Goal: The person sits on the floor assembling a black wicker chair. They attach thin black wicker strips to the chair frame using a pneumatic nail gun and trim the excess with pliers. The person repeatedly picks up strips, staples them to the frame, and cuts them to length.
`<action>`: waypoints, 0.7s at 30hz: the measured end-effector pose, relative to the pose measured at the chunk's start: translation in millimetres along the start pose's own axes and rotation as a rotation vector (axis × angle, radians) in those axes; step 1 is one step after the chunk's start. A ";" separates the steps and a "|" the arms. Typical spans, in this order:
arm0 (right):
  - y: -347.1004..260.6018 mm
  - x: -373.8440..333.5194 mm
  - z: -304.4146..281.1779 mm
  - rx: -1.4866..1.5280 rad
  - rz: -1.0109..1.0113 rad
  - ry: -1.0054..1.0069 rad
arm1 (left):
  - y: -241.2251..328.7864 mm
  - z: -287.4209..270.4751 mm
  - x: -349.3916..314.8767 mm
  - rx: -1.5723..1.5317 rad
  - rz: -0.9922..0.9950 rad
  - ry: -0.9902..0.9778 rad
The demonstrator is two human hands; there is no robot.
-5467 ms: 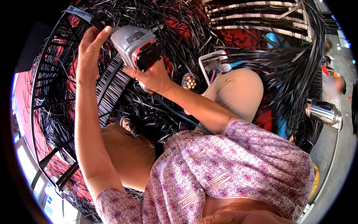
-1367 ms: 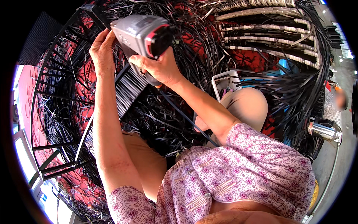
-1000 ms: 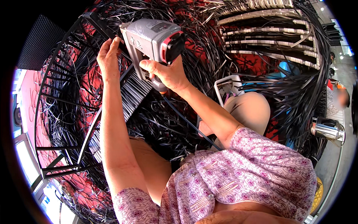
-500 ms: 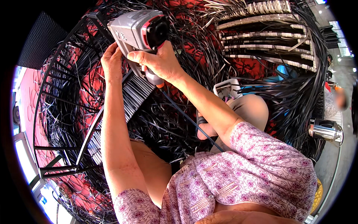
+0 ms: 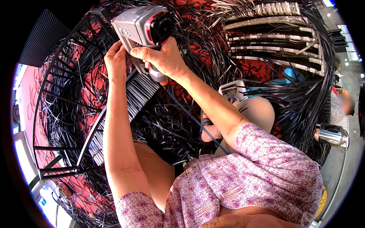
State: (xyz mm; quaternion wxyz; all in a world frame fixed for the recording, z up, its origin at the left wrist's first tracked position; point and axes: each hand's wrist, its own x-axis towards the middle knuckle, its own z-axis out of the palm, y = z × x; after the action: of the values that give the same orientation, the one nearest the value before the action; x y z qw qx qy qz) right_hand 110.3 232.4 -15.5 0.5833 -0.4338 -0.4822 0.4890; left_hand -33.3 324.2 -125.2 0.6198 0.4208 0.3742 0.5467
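Note:
My right hand (image 5: 165, 60) is wrapped round the handle of a grey air stapler (image 5: 131, 26) with a black and red cap. A dark air hose (image 5: 182, 104) runs from its orange fitting down toward my lap. Just left of the stapler's nose, my left hand (image 5: 115, 60) has its fingers pinched together by a black frame (image 5: 100, 26); what they hold is hidden. Below the hands, a panel woven from flat dark strips (image 5: 141, 93) fills part of the frame. The stapler's tip is hidden behind its body and my fingers.
Loose black strips (image 5: 68, 110) lie tangled over the red floor (image 5: 89, 97). A partly wrapped rack of pale woven bars (image 5: 273, 37) stands at the upper right, near a white plastic basket (image 5: 232, 87). A shiny metal cylinder (image 5: 331, 135) is at the right. Another person (image 5: 338, 104) is farther off.
The stapler and both hands stay almost in place, with only a slight shift in the picture. My grip on the stapler looks the same.

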 end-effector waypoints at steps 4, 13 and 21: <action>0.0 1.7 -1.4 -0.032 -0.007 -0.004 | 0.0 -0.2 -0.2 -0.027 -0.014 -0.002; -5.2 1.4 -2.2 -0.038 0.005 -0.017 | -2.9 -1.6 0.0 -0.073 -0.011 -0.004; -6.2 3.0 -1.0 -0.018 0.013 -0.010 | -1.0 0.2 -0.5 -0.046 -0.014 0.014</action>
State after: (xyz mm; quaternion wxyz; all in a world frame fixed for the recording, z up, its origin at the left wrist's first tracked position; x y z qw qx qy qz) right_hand 112.5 234.4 -9.1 0.5736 -0.4398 -0.4868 0.4905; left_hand -32.8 323.6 -126.0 0.6305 0.4000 0.3687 0.5536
